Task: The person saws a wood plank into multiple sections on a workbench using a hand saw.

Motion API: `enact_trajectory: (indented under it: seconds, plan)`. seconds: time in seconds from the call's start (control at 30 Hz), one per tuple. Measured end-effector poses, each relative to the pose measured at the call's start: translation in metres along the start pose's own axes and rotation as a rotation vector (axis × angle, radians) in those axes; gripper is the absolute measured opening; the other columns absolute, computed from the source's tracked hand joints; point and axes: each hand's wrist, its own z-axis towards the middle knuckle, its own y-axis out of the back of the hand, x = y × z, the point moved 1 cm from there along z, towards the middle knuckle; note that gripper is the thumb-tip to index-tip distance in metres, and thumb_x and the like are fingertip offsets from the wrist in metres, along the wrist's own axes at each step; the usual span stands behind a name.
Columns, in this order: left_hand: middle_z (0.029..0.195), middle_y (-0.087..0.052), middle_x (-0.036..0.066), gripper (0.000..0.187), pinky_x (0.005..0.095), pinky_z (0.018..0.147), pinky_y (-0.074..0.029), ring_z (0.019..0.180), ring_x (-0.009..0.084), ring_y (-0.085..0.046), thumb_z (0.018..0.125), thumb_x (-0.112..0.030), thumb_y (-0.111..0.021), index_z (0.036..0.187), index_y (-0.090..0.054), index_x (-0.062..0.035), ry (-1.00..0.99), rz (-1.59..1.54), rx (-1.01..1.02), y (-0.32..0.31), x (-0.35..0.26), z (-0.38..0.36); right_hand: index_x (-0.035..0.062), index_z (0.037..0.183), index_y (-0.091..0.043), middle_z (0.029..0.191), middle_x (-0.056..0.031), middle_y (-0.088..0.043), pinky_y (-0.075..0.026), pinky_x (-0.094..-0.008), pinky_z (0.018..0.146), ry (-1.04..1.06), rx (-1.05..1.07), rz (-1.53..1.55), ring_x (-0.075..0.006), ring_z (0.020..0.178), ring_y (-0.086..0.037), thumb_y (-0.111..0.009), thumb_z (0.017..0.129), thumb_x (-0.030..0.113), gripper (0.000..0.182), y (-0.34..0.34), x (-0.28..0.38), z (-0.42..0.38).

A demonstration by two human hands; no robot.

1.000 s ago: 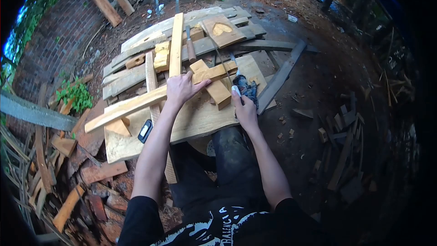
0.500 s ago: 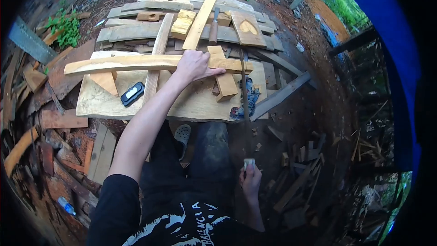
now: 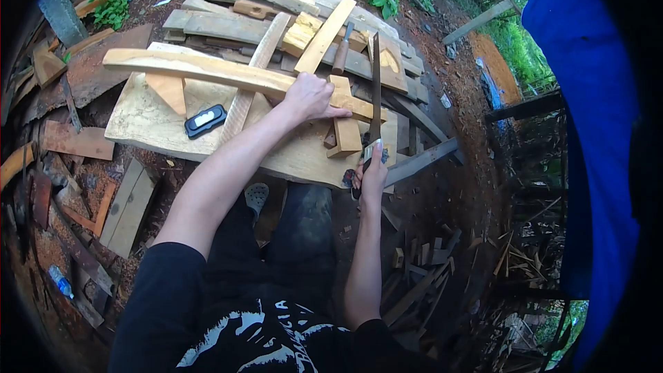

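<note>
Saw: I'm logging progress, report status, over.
Right hand holding saw, blade across beam near its end. Left hand on beam. Heart-carved board behind blade in view.

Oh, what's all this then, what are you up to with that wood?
The left hand presses a long wooden beam down near its right end, where it crosses a short block. The right hand grips a saw by its handle, the blade at the beam's end. A chisel lies on the boards beyond.
</note>
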Motion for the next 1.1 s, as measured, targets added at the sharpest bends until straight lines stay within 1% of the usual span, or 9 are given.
enact_trajectory:
  seconds: [0.1,0.4,0.47,0.67,0.73,0.83,0.93,1.0,1.1]
  plan:
    - [0.056,-0.065,0.015,0.090,0.0391,0.058,-0.054,0.057,0.0292,-0.070,0.079,-0.089,-0.053,0.070,-0.071,-0.0019,-0.007,0.000,0.002,0.001,0.001,-0.001,0.0055,0.079,-0.053,0.052,0.0034,-0.038,-0.030,-0.0260,0.039,-0.002,0.023,0.089,-0.0083,0.039,-0.038,-0.045,0.106,0.059,0.061,0.001,-0.003,-0.009]
    - [0.060,-0.067,0.014,0.090,0.0397,0.061,-0.053,0.062,0.0290,-0.071,0.078,-0.091,-0.051,0.073,-0.072,-0.0035,0.011,-0.020,0.051,0.002,-0.001,-0.004,0.0042,0.087,-0.053,0.054,0.0019,-0.041,-0.030,-0.0254,0.040,0.057,0.005,-0.010,-0.0086,0.040,-0.037,-0.040,0.109,0.054,0.056,0.006,-0.027,-0.029]
    - [0.061,-0.067,0.014,0.090,0.0398,0.062,-0.053,0.062,0.0290,-0.071,0.078,-0.091,-0.051,0.074,-0.072,-0.0037,0.007,-0.023,0.053,-0.001,-0.001,-0.003,0.0037,0.088,-0.053,0.055,0.0009,-0.043,-0.031,-0.0256,0.040,0.051,0.044,0.086,-0.0088,0.041,-0.039,-0.038,0.110,0.052,0.055,0.015,-0.047,-0.047]
    - [0.069,-0.071,0.012,0.089,0.0390,0.069,-0.052,0.071,0.0274,-0.073,0.077,-0.091,-0.051,0.074,-0.075,-0.0054,0.049,-0.036,0.078,-0.004,-0.003,-0.005,0.0027,0.093,-0.054,0.057,-0.0003,-0.045,-0.032,-0.0252,0.041,-0.031,0.070,0.069,-0.0090,0.044,-0.043,-0.036,0.110,0.050,0.053,0.083,-0.117,-0.181]
    - [0.068,-0.071,0.013,0.089,0.0390,0.067,-0.053,0.071,0.0280,-0.073,0.078,-0.090,-0.052,0.072,-0.074,-0.0043,0.018,-0.046,0.057,-0.004,-0.002,-0.005,0.0022,0.093,-0.055,0.058,-0.0002,-0.046,-0.033,-0.0250,0.041,0.017,0.076,0.022,-0.0086,0.044,-0.043,-0.037,0.109,0.052,0.055,0.109,-0.135,-0.215]
    - [0.067,-0.070,0.014,0.089,0.0397,0.066,-0.054,0.070,0.0289,-0.072,0.079,-0.089,-0.052,0.069,-0.073,-0.0031,-0.015,-0.040,0.074,-0.001,-0.002,-0.004,0.0010,0.092,-0.055,0.055,-0.0002,-0.044,-0.031,-0.0258,0.042,-0.067,0.035,-0.058,-0.0109,0.042,-0.041,-0.039,0.106,0.061,0.063,0.112,-0.104,-0.216]
    - [0.068,-0.070,0.015,0.089,0.0407,0.067,-0.056,0.070,0.0297,-0.072,0.080,-0.088,-0.052,0.067,-0.072,-0.0024,-0.059,-0.054,0.067,-0.001,0.001,-0.002,0.0024,0.089,-0.055,0.054,0.0002,-0.042,-0.030,-0.0268,0.041,-0.117,0.010,-0.066,-0.0109,0.040,-0.039,-0.035,0.109,0.056,0.060,0.083,-0.070,-0.179]
    - [0.063,-0.067,0.015,0.089,0.0407,0.063,-0.056,0.064,0.0308,-0.071,0.081,-0.087,-0.053,0.068,-0.071,-0.0008,-0.080,-0.057,0.035,-0.001,0.003,-0.003,0.0053,0.086,-0.053,0.054,0.0022,-0.042,-0.031,-0.0242,0.040,-0.045,0.064,-0.032,-0.0077,0.040,-0.039,-0.036,0.111,0.048,0.052,0.064,-0.058,-0.134]
    - [0.057,-0.065,0.016,0.089,0.0408,0.059,-0.055,0.057,0.0321,-0.069,0.082,-0.086,-0.054,0.069,-0.069,0.0011,-0.094,-0.049,-0.003,-0.003,0.003,-0.003,0.0053,0.081,-0.052,0.052,0.0021,-0.040,-0.031,-0.0262,0.039,-0.005,0.010,-0.088,-0.0094,0.039,-0.038,-0.038,0.109,0.057,0.060,0.032,-0.035,-0.072]
